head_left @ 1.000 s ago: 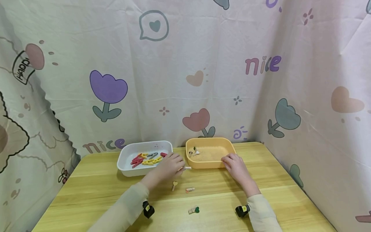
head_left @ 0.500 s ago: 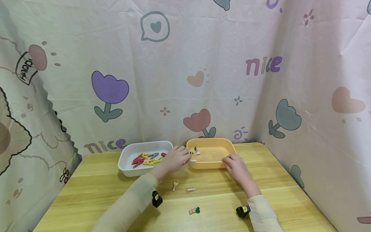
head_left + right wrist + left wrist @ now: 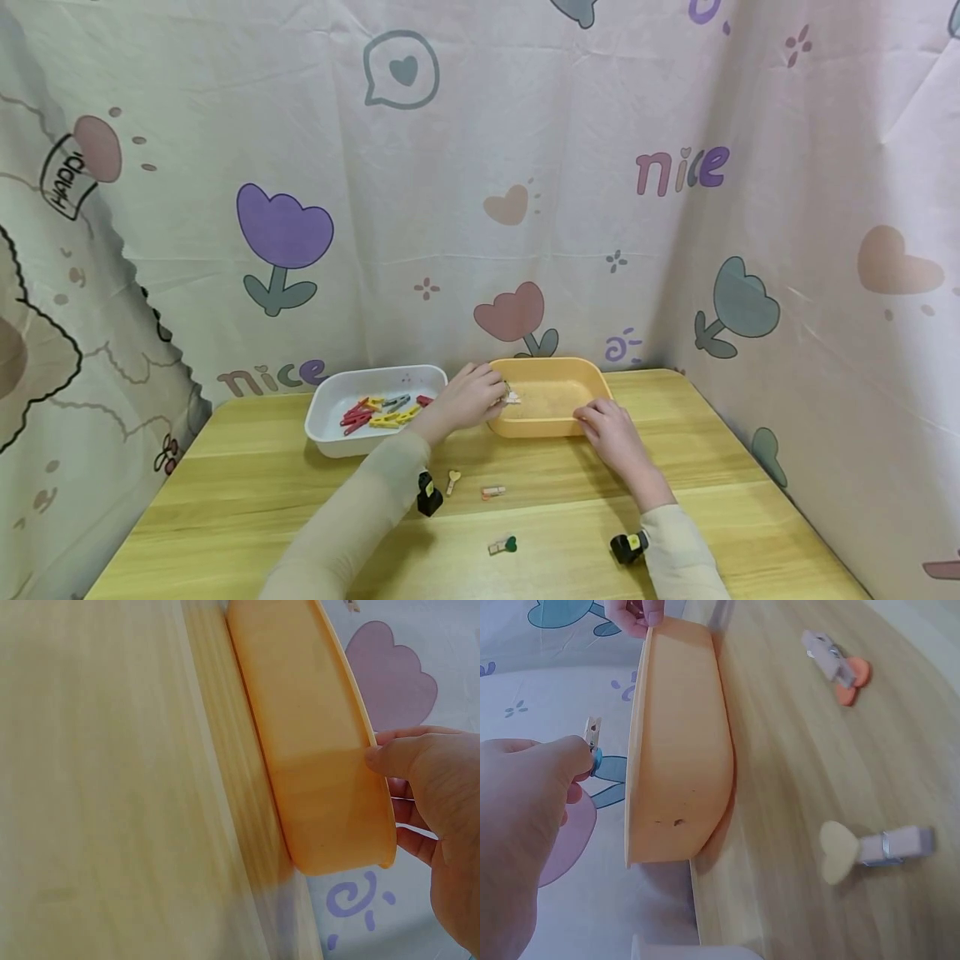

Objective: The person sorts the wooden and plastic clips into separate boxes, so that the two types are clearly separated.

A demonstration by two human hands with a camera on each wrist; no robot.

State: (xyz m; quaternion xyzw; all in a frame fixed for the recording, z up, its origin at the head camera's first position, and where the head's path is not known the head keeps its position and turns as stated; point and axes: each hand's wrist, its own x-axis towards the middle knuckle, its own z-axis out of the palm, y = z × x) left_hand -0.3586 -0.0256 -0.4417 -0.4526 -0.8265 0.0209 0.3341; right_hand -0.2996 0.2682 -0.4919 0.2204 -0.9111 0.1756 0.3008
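I am looking down at a wooden desk [image 3: 247,492] with two trays on it. My left hand [image 3: 468,398] is reaching over the near left corner of the orange tray [image 3: 558,429], and its fingertips are pinching a small wooden clip [image 3: 592,735] with a bit of blue on it. In the left wrist view the clip is sitting just above the tray's rim, not touching it. My right hand [image 3: 611,427] is resting on the front edge of the orange tray, with the thumb pressing on the rim and the other fingers curling round the outside wall, so it is gripping the tray. A few tiny clips are lying inside the orange tray near my left hand, but they are too small to see well. The white tray [image 3: 330,433] is sitting just to the left of the orange one, and a pile of red, yellow and grey pegs [image 3: 382,410] is lying in it. Three more little clips are lying on the desk in front of the trays: a clip with a cream heart [image 3: 452,481], a clip with an orange bit [image 3: 492,492], and a clip with a green heart [image 3: 502,545] closest to me. A cloth with flowers and hearts [image 3: 480,183] is hanging behind the desk.
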